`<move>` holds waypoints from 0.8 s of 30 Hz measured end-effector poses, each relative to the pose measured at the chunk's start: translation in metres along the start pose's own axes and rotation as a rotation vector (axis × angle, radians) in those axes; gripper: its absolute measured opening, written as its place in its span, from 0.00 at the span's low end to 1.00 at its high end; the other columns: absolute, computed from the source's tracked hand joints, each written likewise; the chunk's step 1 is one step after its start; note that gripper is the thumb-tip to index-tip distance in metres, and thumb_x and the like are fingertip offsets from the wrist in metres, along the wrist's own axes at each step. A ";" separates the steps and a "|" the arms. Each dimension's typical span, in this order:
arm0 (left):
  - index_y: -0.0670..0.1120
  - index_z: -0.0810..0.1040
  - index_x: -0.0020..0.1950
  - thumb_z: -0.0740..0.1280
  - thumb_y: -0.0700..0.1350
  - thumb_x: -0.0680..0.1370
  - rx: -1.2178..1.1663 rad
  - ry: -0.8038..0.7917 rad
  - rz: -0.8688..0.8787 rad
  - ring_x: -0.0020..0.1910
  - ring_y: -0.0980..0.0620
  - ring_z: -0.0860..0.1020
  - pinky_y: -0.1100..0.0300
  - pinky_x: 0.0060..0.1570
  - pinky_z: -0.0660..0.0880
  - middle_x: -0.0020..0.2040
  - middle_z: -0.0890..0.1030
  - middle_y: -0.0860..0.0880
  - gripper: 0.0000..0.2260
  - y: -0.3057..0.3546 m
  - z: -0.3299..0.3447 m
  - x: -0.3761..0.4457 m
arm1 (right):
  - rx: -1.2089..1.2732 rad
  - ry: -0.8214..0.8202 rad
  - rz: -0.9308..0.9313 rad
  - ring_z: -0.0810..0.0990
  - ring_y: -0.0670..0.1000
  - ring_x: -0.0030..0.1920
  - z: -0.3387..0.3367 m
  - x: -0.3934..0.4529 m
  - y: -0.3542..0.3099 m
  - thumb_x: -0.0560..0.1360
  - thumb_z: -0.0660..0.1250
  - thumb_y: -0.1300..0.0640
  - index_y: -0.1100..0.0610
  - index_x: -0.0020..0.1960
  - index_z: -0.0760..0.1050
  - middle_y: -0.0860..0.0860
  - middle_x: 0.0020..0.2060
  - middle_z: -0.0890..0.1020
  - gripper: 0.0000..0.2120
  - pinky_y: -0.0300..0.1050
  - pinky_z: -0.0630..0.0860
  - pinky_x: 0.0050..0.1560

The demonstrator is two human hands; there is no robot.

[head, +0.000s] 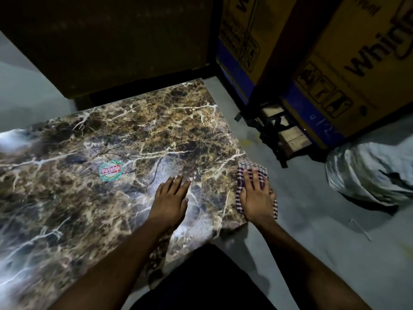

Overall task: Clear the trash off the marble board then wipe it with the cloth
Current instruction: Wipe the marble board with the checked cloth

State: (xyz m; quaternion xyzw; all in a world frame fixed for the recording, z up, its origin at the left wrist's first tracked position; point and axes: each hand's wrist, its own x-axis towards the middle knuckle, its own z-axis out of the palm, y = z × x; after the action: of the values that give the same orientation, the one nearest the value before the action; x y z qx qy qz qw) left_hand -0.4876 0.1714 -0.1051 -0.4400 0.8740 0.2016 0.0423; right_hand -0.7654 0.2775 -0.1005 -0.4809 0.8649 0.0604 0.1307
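A large brown marble board (107, 139) with pale veins lies flat on the floor and fills the left and middle of the view. A round green and red sticker (111, 170) is stuck near its middle. My left hand (171, 198) lies flat on the board near its right side, fingers straight. A checked purple and white cloth (242, 168) sits at the board's right edge, partly over it. My right hand (257, 193) presses flat on the cloth with spread fingers. No loose trash shows on the board.
Two big yellow and blue cardboard boxes (357, 70) stand at the back right on a dark stand with wooden blocks (290, 137). A crumpled grey bag (371, 173) lies on the floor at right. A dark panel (107, 41) looms behind the board. Grey floor (301, 215) surrounds the right edge.
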 end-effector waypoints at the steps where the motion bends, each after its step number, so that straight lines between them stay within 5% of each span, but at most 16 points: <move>1: 0.55 0.54 0.82 0.53 0.54 0.85 0.002 0.005 0.011 0.81 0.44 0.50 0.44 0.77 0.53 0.83 0.52 0.51 0.26 -0.004 0.001 -0.009 | -0.008 -0.002 0.007 0.55 0.66 0.79 0.002 -0.008 0.002 0.84 0.54 0.44 0.45 0.83 0.47 0.47 0.83 0.48 0.31 0.69 0.62 0.71; 6: 0.55 0.54 0.82 0.53 0.55 0.84 0.016 0.011 0.042 0.81 0.45 0.52 0.45 0.76 0.55 0.83 0.54 0.51 0.26 -0.022 0.009 -0.053 | 0.015 -0.053 -0.016 0.55 0.70 0.79 0.009 -0.051 -0.014 0.82 0.59 0.48 0.49 0.83 0.55 0.51 0.83 0.53 0.31 0.75 0.55 0.73; 11: 0.55 0.54 0.82 0.56 0.53 0.83 -0.007 -0.001 0.043 0.81 0.46 0.51 0.46 0.77 0.54 0.83 0.52 0.52 0.27 -0.035 0.012 -0.099 | 0.125 -0.177 0.022 0.36 0.69 0.79 0.026 -0.100 -0.051 0.84 0.51 0.44 0.50 0.83 0.38 0.53 0.82 0.38 0.34 0.74 0.43 0.76; 16: 0.54 0.56 0.82 0.51 0.57 0.80 -0.018 -0.047 0.056 0.81 0.45 0.53 0.46 0.77 0.53 0.83 0.54 0.51 0.29 -0.054 0.018 -0.136 | 0.200 -0.250 -0.010 0.29 0.70 0.77 0.022 -0.130 -0.093 0.79 0.55 0.30 0.51 0.83 0.36 0.54 0.81 0.32 0.45 0.74 0.39 0.73; 21: 0.53 0.61 0.81 0.55 0.54 0.79 -0.120 -0.042 0.008 0.81 0.47 0.55 0.47 0.78 0.54 0.82 0.57 0.51 0.28 -0.062 0.019 -0.164 | 0.136 -0.343 -0.052 0.35 0.73 0.78 0.018 -0.155 -0.148 0.83 0.60 0.49 0.52 0.83 0.37 0.57 0.82 0.38 0.40 0.76 0.47 0.73; 24: 0.49 0.73 0.73 0.61 0.48 0.79 -0.232 0.028 -0.031 0.78 0.44 0.62 0.49 0.76 0.59 0.80 0.64 0.48 0.22 -0.060 0.019 -0.179 | 0.074 -0.302 -0.129 0.43 0.72 0.79 0.025 -0.182 -0.170 0.84 0.56 0.62 0.54 0.83 0.40 0.58 0.83 0.45 0.35 0.72 0.55 0.74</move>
State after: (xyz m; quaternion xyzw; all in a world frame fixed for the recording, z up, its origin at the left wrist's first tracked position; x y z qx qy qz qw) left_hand -0.3333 0.2818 -0.0962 -0.4581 0.8385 0.2945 -0.0181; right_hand -0.5252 0.3414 -0.0691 -0.5156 0.8044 0.0915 0.2805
